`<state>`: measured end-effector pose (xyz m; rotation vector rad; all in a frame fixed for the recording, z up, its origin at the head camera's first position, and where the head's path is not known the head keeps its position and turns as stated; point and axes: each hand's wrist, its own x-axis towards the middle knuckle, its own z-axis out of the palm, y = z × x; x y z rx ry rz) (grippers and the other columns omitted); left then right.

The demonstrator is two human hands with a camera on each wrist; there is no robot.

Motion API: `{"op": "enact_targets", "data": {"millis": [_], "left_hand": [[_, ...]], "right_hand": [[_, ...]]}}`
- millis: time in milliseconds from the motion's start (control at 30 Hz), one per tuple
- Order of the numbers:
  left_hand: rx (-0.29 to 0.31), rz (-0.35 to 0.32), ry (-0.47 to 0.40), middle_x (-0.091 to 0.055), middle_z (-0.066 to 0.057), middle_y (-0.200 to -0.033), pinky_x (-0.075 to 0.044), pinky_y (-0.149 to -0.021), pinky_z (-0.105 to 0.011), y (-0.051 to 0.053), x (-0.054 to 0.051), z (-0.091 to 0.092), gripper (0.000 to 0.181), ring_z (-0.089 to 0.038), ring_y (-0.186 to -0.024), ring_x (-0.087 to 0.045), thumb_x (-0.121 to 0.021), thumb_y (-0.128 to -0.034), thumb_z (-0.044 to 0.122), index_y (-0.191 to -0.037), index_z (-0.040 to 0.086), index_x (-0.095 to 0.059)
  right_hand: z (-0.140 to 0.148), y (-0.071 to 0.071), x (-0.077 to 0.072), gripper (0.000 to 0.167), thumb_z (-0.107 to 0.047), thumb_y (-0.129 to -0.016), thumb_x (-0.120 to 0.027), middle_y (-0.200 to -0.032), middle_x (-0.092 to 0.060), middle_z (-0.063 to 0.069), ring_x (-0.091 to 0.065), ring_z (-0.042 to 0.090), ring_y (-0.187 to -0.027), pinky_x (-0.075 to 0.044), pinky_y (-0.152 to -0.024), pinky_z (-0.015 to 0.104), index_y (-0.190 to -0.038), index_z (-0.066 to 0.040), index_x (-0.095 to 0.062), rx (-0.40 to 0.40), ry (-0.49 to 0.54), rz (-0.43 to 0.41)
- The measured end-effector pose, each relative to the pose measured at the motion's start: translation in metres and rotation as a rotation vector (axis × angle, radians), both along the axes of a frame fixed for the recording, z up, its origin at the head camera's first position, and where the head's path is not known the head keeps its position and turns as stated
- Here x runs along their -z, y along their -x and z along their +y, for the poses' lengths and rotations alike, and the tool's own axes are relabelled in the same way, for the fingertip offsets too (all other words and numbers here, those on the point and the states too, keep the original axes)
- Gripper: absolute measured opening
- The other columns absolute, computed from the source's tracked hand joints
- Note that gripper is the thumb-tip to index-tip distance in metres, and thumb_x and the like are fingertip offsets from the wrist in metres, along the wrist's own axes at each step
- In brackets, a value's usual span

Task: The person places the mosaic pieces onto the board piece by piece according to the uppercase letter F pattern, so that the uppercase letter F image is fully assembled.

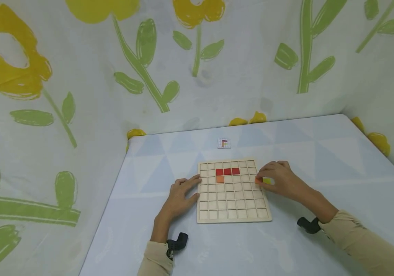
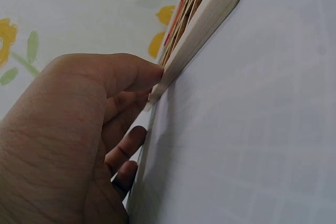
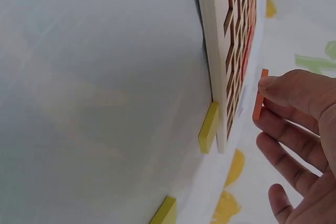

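Near the middle of the table lies a wooden grid board (image 1: 231,205) with three red tiles (image 1: 227,171) in a row and one orange tile (image 1: 220,179) directly below the leftmost. My left hand (image 1: 179,199) touches the board's left edge with thumb and fingertips, fingers relaxed. Over the board's right edge, my right hand (image 1: 279,179) pinches another orange tile (image 3: 260,98) between thumb and fingers. Beneath that hand, a yellow tile (image 3: 209,128) lies on the table against the board's edge, and a second yellow tile (image 3: 165,212) lies farther off in the right wrist view.
A small card (image 1: 224,143) printed with a coloured grid pattern lies behind the board. The table (image 1: 141,230) has a pale blue triangle-patterned cover, and a flower-printed cloth (image 1: 93,115) hangs around its back and sides.
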<state>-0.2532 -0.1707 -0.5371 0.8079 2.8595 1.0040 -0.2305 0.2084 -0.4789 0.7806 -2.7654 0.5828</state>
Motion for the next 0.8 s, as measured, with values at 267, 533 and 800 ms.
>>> {"op": "enact_targets", "data": {"millis": [267,533,800], "left_hand": [[-0.007,-0.01,0.003,-0.042,0.014,-0.155,-0.028,-0.103,-0.052,0.001,0.0,0.001,0.051,-0.026,-0.129,-0.04,-0.06,-0.0968,0.03,-0.147,0.024,-0.054],[-0.004,0.013,-0.02,-0.045,0.01,-0.153,-0.03,-0.098,-0.055,0.0,-0.002,0.002,0.05,-0.027,-0.127,-0.041,-0.061,-0.0956,0.028,-0.145,0.021,-0.056],[-0.009,-0.004,-0.004,-0.043,0.014,-0.154,-0.029,-0.102,-0.054,0.002,0.002,0.001,0.05,-0.025,-0.128,-0.041,-0.061,-0.0956,0.029,-0.145,0.024,-0.056]], "right_hand": [[-0.011,0.004,-0.001,0.019,-0.017,-0.079,-0.086,-0.101,-0.071,0.001,-0.06,0.027,-0.104,-0.033,-0.093,0.056,-0.096,-0.015,-0.079,-0.024,-0.019,-0.008],[-0.019,0.009,0.0,0.017,-0.015,-0.078,-0.086,-0.102,-0.071,0.0,-0.061,0.025,-0.103,-0.034,-0.091,0.054,-0.094,-0.015,-0.078,-0.061,0.0,0.027],[-0.031,0.014,-0.001,0.017,-0.016,-0.08,-0.085,-0.101,-0.07,-0.002,-0.061,0.022,-0.102,-0.034,-0.092,0.054,-0.096,-0.014,-0.078,-0.094,0.003,0.015]]}}
